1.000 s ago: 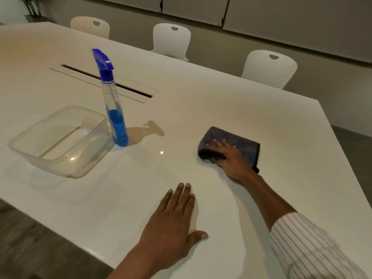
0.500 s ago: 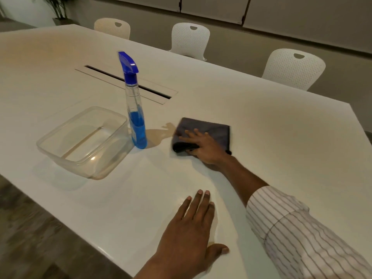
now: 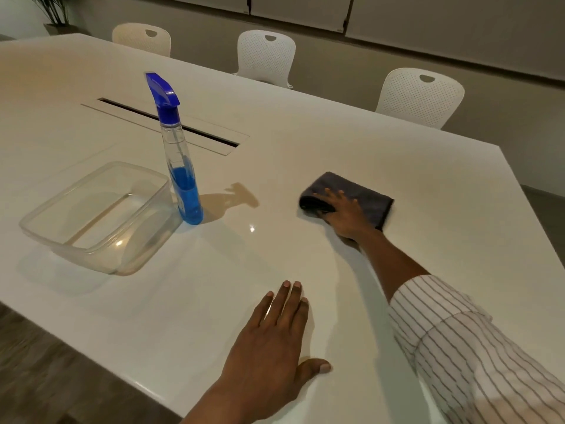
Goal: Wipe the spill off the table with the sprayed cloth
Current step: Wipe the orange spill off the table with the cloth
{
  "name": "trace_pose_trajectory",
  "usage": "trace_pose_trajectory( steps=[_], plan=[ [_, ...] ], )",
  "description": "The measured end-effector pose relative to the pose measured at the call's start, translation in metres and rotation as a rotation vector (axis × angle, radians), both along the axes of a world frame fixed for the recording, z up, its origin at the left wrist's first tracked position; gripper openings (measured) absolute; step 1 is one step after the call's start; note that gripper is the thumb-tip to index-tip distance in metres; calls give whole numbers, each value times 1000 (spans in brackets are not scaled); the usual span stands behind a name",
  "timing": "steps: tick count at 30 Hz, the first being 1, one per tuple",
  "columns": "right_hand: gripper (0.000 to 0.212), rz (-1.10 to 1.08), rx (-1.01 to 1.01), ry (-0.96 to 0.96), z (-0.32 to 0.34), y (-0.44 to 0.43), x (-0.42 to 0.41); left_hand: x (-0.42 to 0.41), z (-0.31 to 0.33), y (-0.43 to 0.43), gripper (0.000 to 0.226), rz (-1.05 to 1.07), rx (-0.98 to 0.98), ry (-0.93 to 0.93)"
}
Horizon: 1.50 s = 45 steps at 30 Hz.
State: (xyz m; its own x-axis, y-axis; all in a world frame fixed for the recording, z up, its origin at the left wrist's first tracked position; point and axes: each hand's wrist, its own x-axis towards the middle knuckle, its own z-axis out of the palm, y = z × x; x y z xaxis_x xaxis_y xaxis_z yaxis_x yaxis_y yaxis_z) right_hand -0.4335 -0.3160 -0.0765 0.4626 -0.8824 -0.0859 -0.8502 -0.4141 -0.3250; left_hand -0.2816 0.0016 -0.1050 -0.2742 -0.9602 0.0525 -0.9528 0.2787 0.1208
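Cloth (image 3: 363, 194) swept back right, away from spray bottle (image 3: 183, 185). Right hand (image 3: 345, 215) flat, fingers spread, pressing it; left hand (image 3: 272, 341) flat on table (image 3: 428, 185), holding nothing. Cloth soft, light; likely bunches unless pressed mid-fold.

Off to my left stands a tall clear plastic spray bottle with a blue trigger head (image 3: 180, 154), upright, its lower part filled with blue liquid. Just beside it, nearer the edge, sits a clear rectangular plastic tub (image 3: 101, 217). Beyond them I see a long dark cable slot with a pale flap (image 3: 171, 125). Three white perforated plastic chairs (image 3: 266, 58) line the far side, and a potted plant (image 3: 53, 13) occupies the back left corner. Dark wood-look flooring (image 3: 46, 371) shows below.
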Motion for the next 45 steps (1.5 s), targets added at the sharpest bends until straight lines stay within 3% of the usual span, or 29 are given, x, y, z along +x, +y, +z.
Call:
trace_pose_trajectory(
  steps=[8, 15, 29, 33, 36, 43, 45],
  plan=[
    [54, -302, -19, 45, -6, 50, -143, -1, 8, 0, 103, -15, 90, 8],
    [57, -298, -13, 2, -11, 140, -185, -2, 14, 1, 101, -23, 94, 5],
    [77, -112, -73, 81, -5, 320, -102, 7, 28, 4, 100, -64, 157, 101],
    [75, -80, -21, 158, 4, 349, -68, 33, 38, 9, 81, -113, 220, 258],
    [72, -44, 7, 92, 4, 358, -39, 56, 41, 13, 75, -116, 223, 313],
    [75, 93, 37, 132, 5, 373, 38, 112, 39, 27, 111, 19, 161, 330],
    [72, 158, 76, 152, 10, 374, 50, 124, 39, 33, 91, 50, 167, 398]
  ],
)
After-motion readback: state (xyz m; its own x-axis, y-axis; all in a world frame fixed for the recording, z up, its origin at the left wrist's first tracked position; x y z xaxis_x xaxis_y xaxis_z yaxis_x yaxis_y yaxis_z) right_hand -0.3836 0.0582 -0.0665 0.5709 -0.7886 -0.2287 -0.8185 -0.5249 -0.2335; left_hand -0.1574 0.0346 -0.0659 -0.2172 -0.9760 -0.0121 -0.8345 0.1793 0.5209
